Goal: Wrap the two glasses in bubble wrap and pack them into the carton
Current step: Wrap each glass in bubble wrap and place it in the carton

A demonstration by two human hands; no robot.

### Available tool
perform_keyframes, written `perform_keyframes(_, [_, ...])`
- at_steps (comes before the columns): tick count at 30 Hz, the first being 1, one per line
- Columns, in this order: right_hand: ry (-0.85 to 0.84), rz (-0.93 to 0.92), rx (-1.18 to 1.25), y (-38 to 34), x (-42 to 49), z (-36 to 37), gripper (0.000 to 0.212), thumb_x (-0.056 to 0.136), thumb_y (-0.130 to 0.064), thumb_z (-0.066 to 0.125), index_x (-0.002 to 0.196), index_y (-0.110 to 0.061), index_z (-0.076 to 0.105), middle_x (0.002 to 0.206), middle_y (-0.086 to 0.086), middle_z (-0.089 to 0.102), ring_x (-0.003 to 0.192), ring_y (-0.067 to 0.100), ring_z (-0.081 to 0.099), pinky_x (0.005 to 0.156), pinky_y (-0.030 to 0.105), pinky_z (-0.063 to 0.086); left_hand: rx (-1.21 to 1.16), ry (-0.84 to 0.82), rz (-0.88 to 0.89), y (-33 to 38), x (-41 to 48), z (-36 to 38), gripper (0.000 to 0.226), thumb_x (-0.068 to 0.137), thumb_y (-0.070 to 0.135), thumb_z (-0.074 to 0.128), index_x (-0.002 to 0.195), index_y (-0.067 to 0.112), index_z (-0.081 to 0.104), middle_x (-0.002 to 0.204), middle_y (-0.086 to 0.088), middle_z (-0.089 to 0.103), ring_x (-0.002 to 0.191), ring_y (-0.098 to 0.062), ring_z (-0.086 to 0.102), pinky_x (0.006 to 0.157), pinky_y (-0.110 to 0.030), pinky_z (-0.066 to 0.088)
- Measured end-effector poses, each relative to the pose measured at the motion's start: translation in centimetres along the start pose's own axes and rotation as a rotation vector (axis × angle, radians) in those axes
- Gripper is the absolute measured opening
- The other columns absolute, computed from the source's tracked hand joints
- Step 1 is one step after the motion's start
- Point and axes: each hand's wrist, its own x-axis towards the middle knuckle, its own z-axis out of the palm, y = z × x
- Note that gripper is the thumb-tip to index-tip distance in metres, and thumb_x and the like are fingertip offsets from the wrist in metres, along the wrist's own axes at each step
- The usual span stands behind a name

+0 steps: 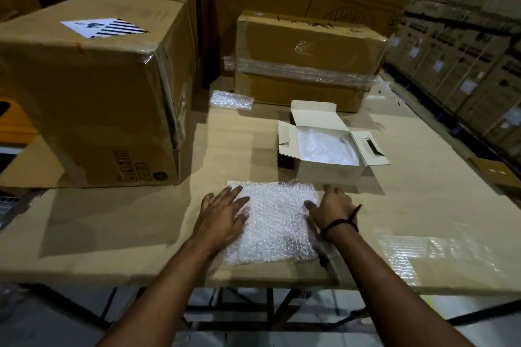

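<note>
Left hand [222,217] and right hand [331,210] rest straight fingers [234,193], gripping nothing, on the bubble wrap sheet [276,225] just before the open carton [329,175]; smooth it flat and square before laying any glass.

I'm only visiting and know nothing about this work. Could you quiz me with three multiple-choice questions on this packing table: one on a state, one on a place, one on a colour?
1. The white carton is: A) taped shut B) open, with bubble wrap inside C) upside down
2. The small bubble-wrap bundle lies: A) inside the carton B) beyond the carton, to its left C) under a hand
3. The band on the right wrist is: A) red B) white C) black

Answers: 1 B, its flaps are spread and wrap shows inside; 2 B, it lies alone, farther from the person; 3 C, it shows black just behind the right hand.
</note>
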Motion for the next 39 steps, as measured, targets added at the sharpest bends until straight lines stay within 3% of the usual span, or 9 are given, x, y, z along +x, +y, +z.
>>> perform_keyframes(4, [-0.321,0.164,0.019,0.6,0.9,-0.9,0.043,0.073,-0.049,0.073,0.086,-0.012,0.054,0.091,0.007,0.064,0.084,0.026,0.062,0.07,0.031,0.051,0.005,-0.13,0.037,-0.3,0.3,-0.7,0.046,0.102,0.045,0.035,0.146,0.035,0.038,0.16,0.008,0.024,0.148,-0.013,0.015,0.117,-0.045,0.006])
perform_keyframes(10, [-0.358,0.102,0.252,0.6,1.8,-0.9,0.022,0.077,-0.016,0.069,0.064,-0.01,0.053,0.059,0.005,0.051,0.053,0.019,0.048,0.047,0.021,0.033,-0.028,-0.108,0.043,-1.0,0.4,-0.9,0.047,0.1,0.047,0.041,0.145,0.034,0.042,0.16,0.005,0.026,0.147,-0.013,0.019,0.115,-0.042,0.01])
perform_keyframes(16, [-0.327,0.039,0.954,1.1,2.1,-2.4,0.033,0.078,0.017,0.062,0.083,-0.013,0.048,0.055,-0.002,0.05,0.038,0.004,0.048,0.042,0.02,0.039,-0.086,-0.036,-0.072,-0.9,0.2,-0.2,0.062,0.091,0.054,0.055,0.148,0.037,0.035,0.161,0.004,0.022,0.148,-0.016,0.014,0.116,-0.04,0.01])
perform_keyframes(19, [-0.387,-0.098,0.967,0.9,2.3,-4.0,0.035,0.08,0.017,0.061,0.101,-0.009,0.053,0.056,-0.008,0.058,0.049,0.004,0.056,0.048,0.025,0.046,-0.142,-0.027,-0.127,-0.3,0.4,-0.4,0.087,0.083,0.055,0.065,0.154,0.033,0.019,0.163,0.003,0.015,0.148,-0.018,0.01,0.117,-0.04,0.008])
perform_keyframes(25, [-0.514,-0.27,0.881,0.3,2.7,-6.3,0.04,0.082,0.018,0.057,0.107,-0.013,0.061,0.075,0.006,0.069,0.059,0.01,0.063,0.051,0.023,0.049,-0.212,-0.178,-0.143,-0.2,2.4,-1.4,0.125,0.065,0.06,0.078,0.155,0.032,-0.005,0.164,0.006,-0.001,0.149,-0.019,-0.003,0.115,-0.044,0.004])
perform_keyframes(28, [-0.52,-0.266,0.734,0.7,3.0,-6.6,0.033,0.082,0.019,0.057,0.1,-0.008,0.062,0.067,-0.002,0.072,0.052,0.006,0.061,0.049,0.021,0.048,-0.139,-0.188,-0.162,-0.5,4.0,-1.4,0.099,0.072,0.068,0.069,0.152,0.031,0.026,0.162,0.0,0.016,0.147,-0.025,0.009,0.112,-0.045,0.01])
perform_keyframes(31, [-0.484,-0.197,0.713,1.5,3.3,-6.4,0.029,0.081,0.019,0.057,0.096,-0.006,0.06,0.062,-0.004,0.07,0.054,0.01,0.059,0.054,0.025,0.049,-0.155,-0.125,-0.177,-0.7,4.5,-0.9,0.055,0.072,0.056,0.073,0.121,0.033,0.061,0.152,0.004,0.035,0.14,-0.023,0.023,0.11,-0.042,0.016])
perform_keyframes(35, [-0.442,-0.127,0.773,2.5,3.1,-6.0,0.028,0.081,0.02,0.054,0.099,-0.001,0.06,0.074,0.005,0.071,0.061,0.018,0.056,0.054,0.025,0.048,-0.38,0.042,-0.202,0.0,4.5,-0.8,0.02,0.07,0.035,0.079,0.076,0.024,0.063,0.091,0.006,0.065,0.1,-0.021,0.058,0.086,-0.032,0.041])
perform_keyframes(39, [-0.298,-0.087,0.825,3.1,3.5,-5.4,0.036,0.079,0.024,0.051,0.09,-0.009,0.06,0.074,0.011,0.061,0.061,0.02,0.054,0.054,0.026,0.048,-0.753,0.012,-0.264,0.8,4.5,-0.9,0.022,0.07,0.005,0.078,0.074,0.015,0.058,0.069,0.002,0.06,0.061,-0.018,0.053,0.052,-0.025,0.038])
